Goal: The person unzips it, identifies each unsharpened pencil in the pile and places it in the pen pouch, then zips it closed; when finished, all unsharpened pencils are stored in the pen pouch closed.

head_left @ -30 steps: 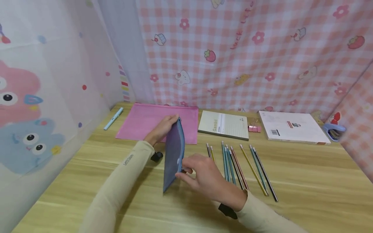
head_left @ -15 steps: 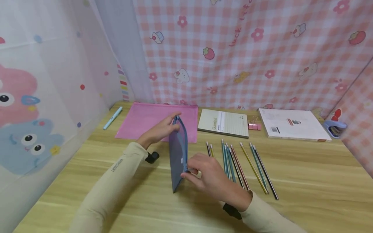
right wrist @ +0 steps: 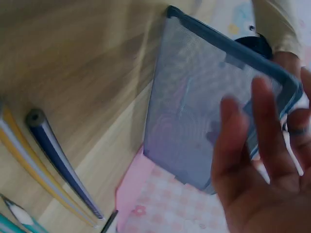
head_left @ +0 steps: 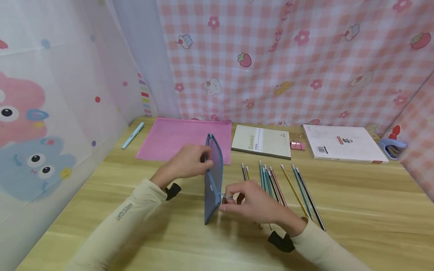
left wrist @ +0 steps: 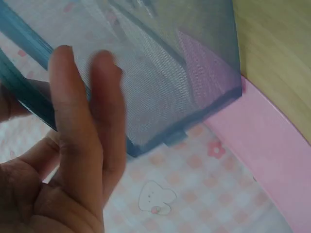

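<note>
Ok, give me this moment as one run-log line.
left hand: holds blue mesh pouch upright on table | right hand: pinches its zipper pull | pencils: loose beside pouch

On the bench [head_left: 356,210] a mesh zip pouch [head_left: 213,180] stands on edge near the middle, the left hand [head_left: 188,163] on its left side and the right hand [head_left: 254,205] at its right. A row of pencils [head_left: 281,188] lies just right of the pouch. Behind, along the curtain, lie from left to right a pen [head_left: 133,135], a flat zip folder [head_left: 176,137], a notepad [head_left: 262,141], a binder clip [head_left: 297,145] and a book [head_left: 344,148].
</note>
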A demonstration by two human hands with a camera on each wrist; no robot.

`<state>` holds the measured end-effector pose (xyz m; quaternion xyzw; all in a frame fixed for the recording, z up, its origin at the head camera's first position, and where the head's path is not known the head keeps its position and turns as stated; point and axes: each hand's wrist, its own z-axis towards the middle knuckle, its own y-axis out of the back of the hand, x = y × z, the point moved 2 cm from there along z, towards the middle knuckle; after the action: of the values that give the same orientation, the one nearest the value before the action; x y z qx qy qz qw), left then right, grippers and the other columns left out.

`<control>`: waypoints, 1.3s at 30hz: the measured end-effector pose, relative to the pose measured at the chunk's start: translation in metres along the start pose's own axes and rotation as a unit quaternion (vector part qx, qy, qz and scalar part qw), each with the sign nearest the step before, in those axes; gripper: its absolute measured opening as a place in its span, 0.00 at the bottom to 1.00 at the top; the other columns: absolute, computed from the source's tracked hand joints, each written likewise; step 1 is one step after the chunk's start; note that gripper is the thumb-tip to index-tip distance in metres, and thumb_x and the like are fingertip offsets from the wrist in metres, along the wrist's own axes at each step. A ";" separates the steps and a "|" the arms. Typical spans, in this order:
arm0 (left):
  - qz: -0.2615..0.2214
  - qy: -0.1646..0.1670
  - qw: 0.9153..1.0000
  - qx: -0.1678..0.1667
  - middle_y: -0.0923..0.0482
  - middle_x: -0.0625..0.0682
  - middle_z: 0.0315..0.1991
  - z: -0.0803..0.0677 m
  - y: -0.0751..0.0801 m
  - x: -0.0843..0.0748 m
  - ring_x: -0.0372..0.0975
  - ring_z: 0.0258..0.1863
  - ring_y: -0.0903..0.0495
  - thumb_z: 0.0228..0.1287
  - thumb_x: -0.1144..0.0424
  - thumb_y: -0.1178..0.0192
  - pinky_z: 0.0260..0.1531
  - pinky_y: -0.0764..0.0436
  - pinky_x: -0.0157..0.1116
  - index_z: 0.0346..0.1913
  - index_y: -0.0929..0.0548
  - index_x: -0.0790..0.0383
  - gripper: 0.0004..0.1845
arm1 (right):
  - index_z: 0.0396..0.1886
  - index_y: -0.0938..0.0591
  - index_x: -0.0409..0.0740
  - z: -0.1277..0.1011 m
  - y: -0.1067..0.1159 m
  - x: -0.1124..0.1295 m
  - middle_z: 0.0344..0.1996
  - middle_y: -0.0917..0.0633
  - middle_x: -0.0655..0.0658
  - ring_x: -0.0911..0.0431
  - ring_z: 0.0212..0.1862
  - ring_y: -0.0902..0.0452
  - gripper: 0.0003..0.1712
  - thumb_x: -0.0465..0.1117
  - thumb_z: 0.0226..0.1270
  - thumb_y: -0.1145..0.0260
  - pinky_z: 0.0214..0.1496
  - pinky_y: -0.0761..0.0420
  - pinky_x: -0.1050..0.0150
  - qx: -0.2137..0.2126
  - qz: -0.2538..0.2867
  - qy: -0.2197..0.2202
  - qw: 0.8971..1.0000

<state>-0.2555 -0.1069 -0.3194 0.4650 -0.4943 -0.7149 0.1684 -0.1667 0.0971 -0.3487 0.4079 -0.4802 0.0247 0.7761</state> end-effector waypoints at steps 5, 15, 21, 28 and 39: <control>-0.028 0.019 0.999 -0.001 0.19 0.48 0.19 0.004 -0.001 0.000 0.38 0.18 0.19 0.62 0.62 0.43 0.18 0.25 0.32 0.31 0.21 0.57 0.04 | 0.50 0.20 0.43 -0.001 0.025 -0.014 0.46 0.15 0.38 0.52 0.45 0.15 0.10 0.41 0.76 0.42 0.40 0.15 0.58 0.071 0.147 -0.064 0.985; 0.002 -0.065 0.993 0.095 0.19 0.43 0.22 0.010 -0.020 0.003 0.30 0.20 0.25 0.65 0.61 0.42 0.23 0.27 0.28 0.37 0.19 0.56 0.04 | 0.31 0.16 0.44 0.015 0.037 -0.064 0.23 0.18 0.50 0.61 0.25 0.28 0.03 0.37 0.66 0.32 0.27 0.28 0.67 0.025 -0.163 -0.149 0.975; -0.023 -0.088 0.989 0.115 0.20 0.44 0.20 0.011 -0.031 0.004 0.29 0.19 0.24 0.63 0.64 0.42 0.22 0.29 0.27 0.31 0.23 0.55 0.04 | 0.29 0.17 0.45 0.026 0.031 -0.074 0.22 0.18 0.51 0.61 0.26 0.26 0.05 0.35 0.57 0.26 0.33 0.26 0.65 0.034 -0.223 -0.154 0.962; -0.080 -0.057 0.988 0.115 0.20 0.47 0.19 0.006 -0.031 0.005 0.33 0.17 0.21 0.62 0.69 0.42 0.22 0.23 0.30 0.38 0.21 0.60 0.04 | 0.28 0.19 0.46 0.035 0.026 -0.069 0.26 0.18 0.49 0.58 0.28 0.26 0.10 0.32 0.48 0.25 0.31 0.26 0.65 0.063 -0.232 -0.199 0.950; -0.122 -0.035 0.987 0.099 0.23 0.47 0.17 -0.002 -0.027 0.002 0.35 0.15 0.22 0.61 0.72 0.42 0.18 0.27 0.30 0.64 0.27 0.69 0.26 | 0.30 0.19 0.46 0.041 0.014 -0.060 0.21 0.20 0.49 0.62 0.15 0.30 0.11 0.29 0.47 0.30 0.17 0.31 0.70 0.063 -0.155 -0.251 0.954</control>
<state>-0.2492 -0.0970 -0.3434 0.5109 -0.5077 -0.6936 0.0155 -0.2352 0.1007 -0.3778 0.5184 -0.5880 -0.1683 0.5977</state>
